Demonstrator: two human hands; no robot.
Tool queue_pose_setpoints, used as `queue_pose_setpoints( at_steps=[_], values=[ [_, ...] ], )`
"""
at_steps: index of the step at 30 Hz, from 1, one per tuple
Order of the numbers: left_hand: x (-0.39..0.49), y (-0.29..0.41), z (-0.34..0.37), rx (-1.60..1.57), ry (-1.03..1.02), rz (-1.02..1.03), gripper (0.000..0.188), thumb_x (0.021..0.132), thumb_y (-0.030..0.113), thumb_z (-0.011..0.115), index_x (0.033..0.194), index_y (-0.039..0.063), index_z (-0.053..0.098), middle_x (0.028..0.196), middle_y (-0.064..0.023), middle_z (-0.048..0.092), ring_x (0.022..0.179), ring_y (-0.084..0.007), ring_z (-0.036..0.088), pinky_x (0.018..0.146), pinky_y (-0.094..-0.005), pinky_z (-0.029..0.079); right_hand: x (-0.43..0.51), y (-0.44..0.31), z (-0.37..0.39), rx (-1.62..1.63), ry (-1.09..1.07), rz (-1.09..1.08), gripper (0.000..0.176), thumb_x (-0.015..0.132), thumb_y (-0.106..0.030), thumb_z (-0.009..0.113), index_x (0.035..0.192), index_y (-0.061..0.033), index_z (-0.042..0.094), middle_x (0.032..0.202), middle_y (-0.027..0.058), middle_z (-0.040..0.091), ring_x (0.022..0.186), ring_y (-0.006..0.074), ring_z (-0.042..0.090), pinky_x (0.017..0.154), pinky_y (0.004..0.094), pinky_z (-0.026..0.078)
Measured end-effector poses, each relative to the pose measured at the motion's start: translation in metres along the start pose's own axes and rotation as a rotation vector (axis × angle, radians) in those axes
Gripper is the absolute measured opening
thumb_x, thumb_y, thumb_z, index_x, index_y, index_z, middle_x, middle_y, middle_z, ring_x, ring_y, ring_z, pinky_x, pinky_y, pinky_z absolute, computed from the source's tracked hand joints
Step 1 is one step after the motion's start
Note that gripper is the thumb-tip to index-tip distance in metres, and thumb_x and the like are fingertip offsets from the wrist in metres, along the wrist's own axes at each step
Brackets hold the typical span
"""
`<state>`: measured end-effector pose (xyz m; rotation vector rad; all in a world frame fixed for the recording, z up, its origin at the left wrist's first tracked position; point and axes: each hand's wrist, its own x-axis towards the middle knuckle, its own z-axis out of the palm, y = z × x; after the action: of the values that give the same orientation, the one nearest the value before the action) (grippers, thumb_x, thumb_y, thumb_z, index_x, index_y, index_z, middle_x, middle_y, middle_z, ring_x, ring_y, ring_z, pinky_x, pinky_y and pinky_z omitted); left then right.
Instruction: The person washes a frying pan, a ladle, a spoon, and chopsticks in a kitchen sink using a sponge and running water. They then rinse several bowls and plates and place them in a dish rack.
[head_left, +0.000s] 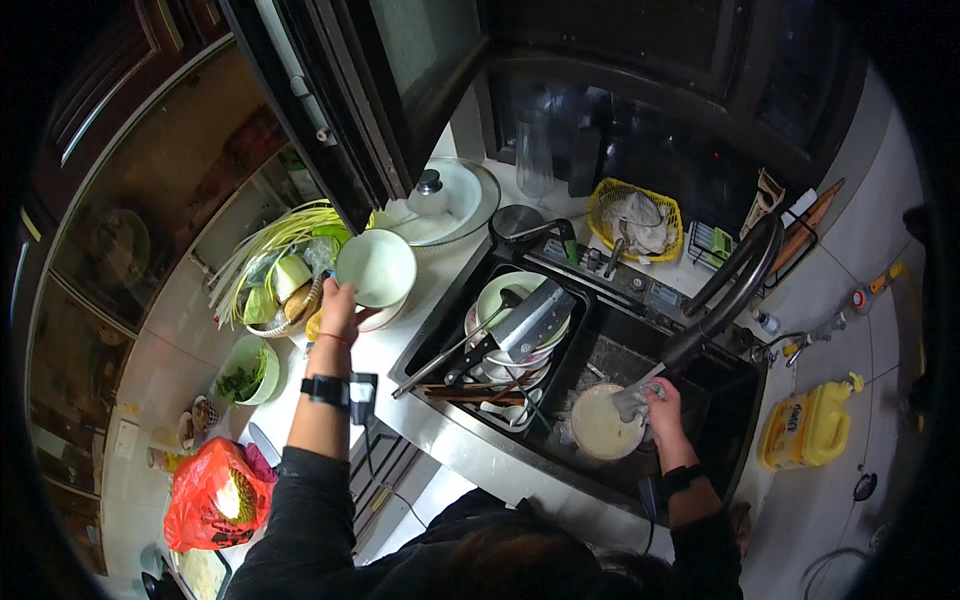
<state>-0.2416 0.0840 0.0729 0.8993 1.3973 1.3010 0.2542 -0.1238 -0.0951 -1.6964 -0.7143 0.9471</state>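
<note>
My left hand (339, 315) grips the rim of a pale green bowl (377, 266) above the left counter. Partly beneath it, another bowl (384, 318) stands on the counter. In my right hand (666, 411) is a bunched grey cloth (634, 399), held at the rim of a bowl of cloudy whitish water (604, 424) in the right basin. The spout of the black faucet (705, 337) comes down close to this cloth. Stacked dishes (491, 289) fill the left basin, with a cleaver (529, 322), a ladle (457, 352), chopsticks and a white spoon (506, 411) among them.
An open cabinet door (330, 112) hangs over the left counter. A vegetable basket (289, 300), a bowl of greens (251, 371) and a red plastic bag (217, 495) line that side. Behind the sink sits a yellow basket (637, 217); rightward stands a yellow pump jug (810, 424).
</note>
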Motion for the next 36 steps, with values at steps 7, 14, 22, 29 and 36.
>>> queue_pose_setpoints(
  at_steps=[7, 14, 22, 29, 36],
  values=[
    [0.045, -0.03, -0.045, 0.147, -0.06, -0.181, 0.039, 0.084, 0.007, 0.039, 0.123, 0.005, 0.04, 0.111, -0.0163, 0.052, 0.093, -0.0343, 0.058, 0.064, -0.0492, 0.057, 0.001, 0.014, 0.008, 0.056, -0.079, -0.009, 0.015, 0.084, 0.001, 0.054, 0.098, -0.0008, 0.058, 0.088, 0.0047, 0.062, 0.081, 0.0133, 0.057, 0.073, 0.0258, 0.045],
    [0.064, -0.04, -0.056, 0.463, -0.006, -0.036, 0.047, 0.086, 0.007, 0.044, 0.133, 0.008, 0.036, 0.121, -0.0168, 0.049, 0.103, -0.0304, 0.055, 0.067, -0.0438, 0.055, 0.003, 0.028, 0.0, -0.141, -0.085, -0.065, 0.014, 0.084, -0.004, 0.058, 0.098, -0.0019, 0.062, 0.087, 0.0029, 0.063, 0.082, 0.0126, 0.056, 0.075, 0.027, 0.045],
    [-0.03, -0.033, 0.071, 0.535, -0.391, 0.564, 0.038, 0.079, 0.0, 0.052, 0.117, 0.002, 0.051, 0.112, -0.0092, 0.056, 0.101, -0.0201, 0.055, 0.088, -0.0288, 0.043, 0.003, 0.036, 0.006, -0.425, -0.331, -0.084, 0.019, 0.081, -0.01, 0.061, 0.1, -0.0058, 0.062, 0.095, 0.0156, 0.063, 0.088, 0.0313, 0.061, 0.076, 0.0369, 0.047],
    [-0.132, -0.151, 0.215, 0.528, -1.162, -0.563, 0.055, 0.086, 0.015, 0.059, 0.135, 0.009, 0.037, 0.124, -0.0063, 0.05, 0.109, -0.0189, 0.054, 0.078, -0.0358, 0.052, -0.021, 0.081, -0.001, -1.29, -1.056, -0.499, 0.051, 0.078, -0.024, 0.067, 0.122, -0.0041, 0.051, 0.128, 0.0163, 0.048, 0.116, 0.0302, 0.048, 0.097, 0.041, 0.037],
    [-0.144, -0.246, 0.261, 0.675, -0.89, -0.843, 0.041, 0.089, 0.027, 0.053, 0.126, 0.013, 0.044, 0.118, -0.0079, 0.053, 0.11, -0.0249, 0.051, 0.084, -0.0505, 0.044, -0.001, 0.138, -0.019, -1.553, -0.936, -0.792, 0.044, 0.081, -0.011, 0.053, 0.124, -0.003, 0.05, 0.118, 0.0155, 0.056, 0.102, 0.0319, 0.057, 0.086, 0.0415, 0.045]
  ],
)
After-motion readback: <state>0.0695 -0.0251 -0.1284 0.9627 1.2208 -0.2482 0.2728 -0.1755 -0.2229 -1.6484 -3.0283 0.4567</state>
